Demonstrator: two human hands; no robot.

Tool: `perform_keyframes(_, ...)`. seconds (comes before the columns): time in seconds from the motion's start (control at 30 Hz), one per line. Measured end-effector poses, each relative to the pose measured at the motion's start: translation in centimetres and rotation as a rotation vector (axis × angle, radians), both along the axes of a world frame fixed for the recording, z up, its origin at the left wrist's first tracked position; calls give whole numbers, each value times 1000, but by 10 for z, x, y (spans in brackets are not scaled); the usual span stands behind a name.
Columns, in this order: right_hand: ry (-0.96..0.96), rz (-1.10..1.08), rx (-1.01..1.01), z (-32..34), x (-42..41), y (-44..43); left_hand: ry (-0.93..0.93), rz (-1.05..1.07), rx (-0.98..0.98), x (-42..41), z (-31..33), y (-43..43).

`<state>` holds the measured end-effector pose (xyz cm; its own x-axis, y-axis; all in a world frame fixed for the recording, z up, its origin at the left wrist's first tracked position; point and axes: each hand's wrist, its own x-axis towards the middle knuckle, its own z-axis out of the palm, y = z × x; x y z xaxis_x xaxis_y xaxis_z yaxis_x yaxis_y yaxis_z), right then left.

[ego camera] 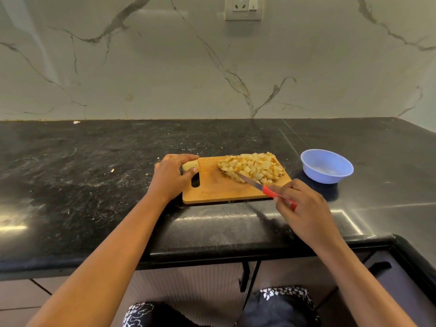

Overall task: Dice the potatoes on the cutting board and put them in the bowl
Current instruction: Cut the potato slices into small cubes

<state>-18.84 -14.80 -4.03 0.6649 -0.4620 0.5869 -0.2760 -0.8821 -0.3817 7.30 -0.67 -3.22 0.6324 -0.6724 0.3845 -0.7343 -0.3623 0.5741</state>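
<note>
The step in hand looked to be dicing the remaining potato piece (191, 165), so it would pay to bring it onto the bare middle of the cutting board (219, 188), set a flat face down so it could not roll, tuck the fingertips back and slice evenly to match the cubes already cut. The left hand (173, 172) gripped that piece, fingers and thumb curled round it, at the board's left end just above the handle slot (195, 181). The right hand (300, 204) held the knife (259, 186) by its red handle, blade reaching the near edge of the diced potato pile (253, 166). The blue bowl (326, 169) stood on the tabletop (94, 173) just right of the board, apparently empty.
</note>
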Motion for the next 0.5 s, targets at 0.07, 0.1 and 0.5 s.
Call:
perform_keyframes(0.07, -45, -13, -32, 3, 1, -2, -61, -14, 26, -2, 0, -1)
perform_keyframes(0.1, -48, -17, -84, 4, 2, -5, -106, -36, 40, -4, -1, -3)
perform_keyframes(0.5, -4, -60, -488, 8, 2, -20, -548, -317, 383, -50, 3, -58)
